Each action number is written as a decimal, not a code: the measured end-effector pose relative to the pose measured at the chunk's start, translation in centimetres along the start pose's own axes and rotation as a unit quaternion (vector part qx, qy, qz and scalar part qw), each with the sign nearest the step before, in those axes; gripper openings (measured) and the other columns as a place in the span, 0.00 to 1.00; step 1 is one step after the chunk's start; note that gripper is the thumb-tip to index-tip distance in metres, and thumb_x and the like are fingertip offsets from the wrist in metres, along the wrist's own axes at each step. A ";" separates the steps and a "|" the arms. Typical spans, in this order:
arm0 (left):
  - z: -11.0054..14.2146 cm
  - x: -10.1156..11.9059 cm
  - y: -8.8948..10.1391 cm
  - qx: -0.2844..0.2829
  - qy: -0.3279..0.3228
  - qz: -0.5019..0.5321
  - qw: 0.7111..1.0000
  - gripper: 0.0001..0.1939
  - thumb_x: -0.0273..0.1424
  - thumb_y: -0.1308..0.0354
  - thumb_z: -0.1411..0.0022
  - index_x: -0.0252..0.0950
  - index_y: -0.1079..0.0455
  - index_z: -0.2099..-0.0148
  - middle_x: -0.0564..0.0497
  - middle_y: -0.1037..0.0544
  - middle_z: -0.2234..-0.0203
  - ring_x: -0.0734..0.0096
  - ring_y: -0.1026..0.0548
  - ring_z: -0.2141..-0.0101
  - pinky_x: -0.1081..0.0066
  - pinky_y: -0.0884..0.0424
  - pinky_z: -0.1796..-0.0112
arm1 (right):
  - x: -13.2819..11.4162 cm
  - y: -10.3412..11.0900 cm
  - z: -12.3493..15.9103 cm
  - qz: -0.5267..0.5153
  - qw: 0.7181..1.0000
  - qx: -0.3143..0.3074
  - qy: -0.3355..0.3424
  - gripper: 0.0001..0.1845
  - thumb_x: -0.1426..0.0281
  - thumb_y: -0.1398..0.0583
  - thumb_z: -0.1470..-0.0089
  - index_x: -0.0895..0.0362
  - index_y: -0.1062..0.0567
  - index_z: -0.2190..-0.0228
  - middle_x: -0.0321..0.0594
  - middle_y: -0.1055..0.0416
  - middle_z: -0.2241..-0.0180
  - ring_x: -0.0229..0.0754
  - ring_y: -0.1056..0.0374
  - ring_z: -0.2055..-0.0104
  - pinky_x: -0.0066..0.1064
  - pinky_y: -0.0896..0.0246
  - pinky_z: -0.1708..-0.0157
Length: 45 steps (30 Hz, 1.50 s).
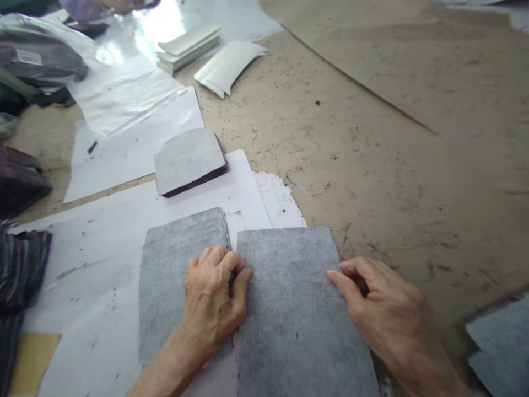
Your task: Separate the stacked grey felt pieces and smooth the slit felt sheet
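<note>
A grey fabric panel with a slightly fuzzy surface lies in front of me, its lower end cut off by the view. My left hand pinches its left edge between thumb and curled fingers. On the opposite edge, my right hand pinches the panel between thumb and forefinger. Left of it, partly covered by my left hand and forearm, sits a stack of similar grey panels with fanned upper edges. Beyond that stack, a smaller pile of pale grey cut pieces with dark edges rests on white paper.
Cream card pieces and a stack of cream cards lie farther back. Plastic-wrapped dark goods stand at far left, dark folded fabric nearer. More grey pieces are at lower right. Another person's hand shows at the top.
</note>
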<state>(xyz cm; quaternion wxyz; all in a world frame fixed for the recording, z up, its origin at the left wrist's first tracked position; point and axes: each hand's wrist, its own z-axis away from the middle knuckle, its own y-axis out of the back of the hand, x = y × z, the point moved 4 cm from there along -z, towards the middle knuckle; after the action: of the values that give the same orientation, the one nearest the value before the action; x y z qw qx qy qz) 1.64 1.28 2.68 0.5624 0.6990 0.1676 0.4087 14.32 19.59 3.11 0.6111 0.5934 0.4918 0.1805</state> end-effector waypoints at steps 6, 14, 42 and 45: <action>1.6 0.5 0.9 0.081 -0.074 0.033 0.993 0.14 0.28 0.43 0.45 0.35 0.38 0.55 0.48 0.30 0.64 0.64 0.34 0.64 0.62 0.39 0.63 | -1.6 1.8 0.9 0.050 0.984 0.052 0.164 0.11 0.66 0.45 0.46 0.60 0.31 0.63 0.42 0.29 0.67 0.42 0.34 0.64 0.33 0.39 0.63; 1.1 0.6 0.4 -0.033 -0.040 0.020 0.998 0.09 0.30 0.40 0.49 0.37 0.37 0.66 0.54 0.32 0.76 0.67 0.35 0.71 0.64 0.43 0.68 | -0.1 0.0 0.5 0.034 0.995 -0.075 0.058 0.10 0.60 0.43 0.53 0.53 0.34 0.74 0.35 0.32 0.75 0.42 0.34 0.71 0.33 0.40 0.75; 1.5 0.3 0.5 -0.054 -0.014 0.026 0.998 0.12 0.30 0.48 0.43 0.36 0.38 0.78 0.55 0.33 0.81 0.70 0.35 0.74 0.66 0.46 0.70 | 0.6 0.3 1.2 -0.067 0.990 -0.110 -0.052 0.16 0.63 0.45 0.53 0.54 0.39 0.86 0.30 0.40 0.85 0.34 0.42 0.82 0.28 0.49 0.80; 1.6 0.3 0.3 -0.048 -0.023 0.017 0.998 0.12 0.30 0.47 0.43 0.36 0.38 0.78 0.55 0.34 0.81 0.70 0.36 0.74 0.66 0.46 0.70 | 0.5 0.1 1.3 -0.047 0.993 -0.103 -0.044 0.17 0.63 0.44 0.53 0.54 0.42 0.86 0.30 0.40 0.85 0.35 0.41 0.81 0.28 0.48 0.80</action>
<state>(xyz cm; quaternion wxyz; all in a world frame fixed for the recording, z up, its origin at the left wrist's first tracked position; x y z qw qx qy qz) 2.96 0.37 3.06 0.5921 0.6829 0.1230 0.4098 15.62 19.28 2.79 0.6980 0.5110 0.4702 0.1750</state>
